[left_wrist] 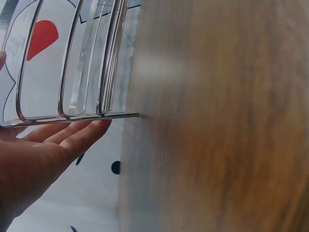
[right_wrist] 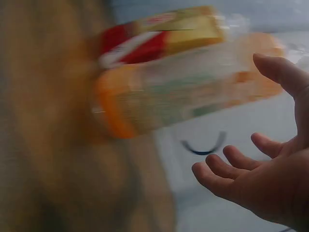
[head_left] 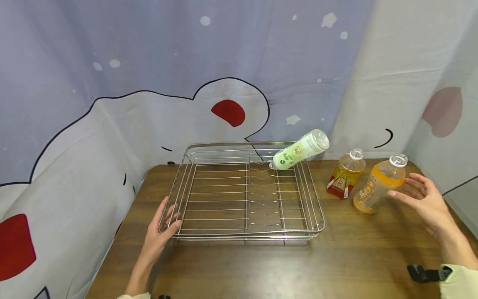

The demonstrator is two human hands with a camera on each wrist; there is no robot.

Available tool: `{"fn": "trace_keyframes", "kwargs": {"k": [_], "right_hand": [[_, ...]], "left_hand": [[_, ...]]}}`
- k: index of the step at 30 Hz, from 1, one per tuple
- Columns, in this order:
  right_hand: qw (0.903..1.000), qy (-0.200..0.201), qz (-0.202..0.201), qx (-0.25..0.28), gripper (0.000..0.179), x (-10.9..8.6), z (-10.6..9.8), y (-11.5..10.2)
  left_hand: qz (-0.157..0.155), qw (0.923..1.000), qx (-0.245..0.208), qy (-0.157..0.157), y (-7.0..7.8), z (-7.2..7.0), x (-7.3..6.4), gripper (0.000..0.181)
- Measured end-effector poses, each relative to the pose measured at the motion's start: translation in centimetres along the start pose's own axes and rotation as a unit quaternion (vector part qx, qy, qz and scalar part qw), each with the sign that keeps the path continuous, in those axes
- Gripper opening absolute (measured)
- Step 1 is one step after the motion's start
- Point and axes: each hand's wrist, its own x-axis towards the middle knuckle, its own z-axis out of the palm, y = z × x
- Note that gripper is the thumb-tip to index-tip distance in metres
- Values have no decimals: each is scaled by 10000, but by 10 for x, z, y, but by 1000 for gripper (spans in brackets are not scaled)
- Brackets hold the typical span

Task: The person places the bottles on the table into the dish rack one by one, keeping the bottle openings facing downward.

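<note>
A silver wire dish rack (head_left: 246,207) sits on the table, with a raised wavy row of wire inside. My left hand (head_left: 160,232) holds its front left corner, thumb over the rim and fingers along the outer side; in the left wrist view the fingers (left_wrist: 79,137) lie against the wire. An empty green-labelled plastic bottle (head_left: 296,153) leans neck down in the rack's back right corner, its base beyond the rim. My right hand (head_left: 429,201) is spread beside an orange-labelled clear bottle (head_left: 377,187), thumb near its side. A red-and-yellow-labelled bottle (head_left: 345,174) stands just left of it.
The brown wooden table (head_left: 261,270) runs under everything. A patterned cloth (head_left: 149,124) hangs behind and along the left side, close to the rack's back edge. Another stretch of cloth hangs at the right, beyond my right hand.
</note>
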Motion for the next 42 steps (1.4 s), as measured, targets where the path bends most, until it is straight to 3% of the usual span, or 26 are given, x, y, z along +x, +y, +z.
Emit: {"fn": "trace_keyframes", "kwargs": {"k": [1, 5, 11, 27, 34, 42], "right_hand": [[9994, -129, 23, -320, 83, 0, 4, 5], [9974, -493, 79, -517, 87, 5, 17, 15], [9974, -580, 102, -418, 74, 9, 29, 22], [9936, -22, 74, -1128, 72, 14, 52, 29], [9918, 233, 99, -1256, 68, 9, 48, 23], [9929, 256, 103, -1160, 65, 0, 34, 14]], "left_hand": [[-2, 10000, -25, -1, 0, 0, 0, 79], [6, 9998, -183, -84, -1, -1, 0, 79], [-64, 9989, -421, -200, -2, 0, 0, 79], [-190, 9986, -465, -169, -2, -2, -2, 80], [-163, 9986, -472, -153, -1, -2, -2, 80], [-180, 9989, -395, -161, 0, -2, -2, 79]]}}
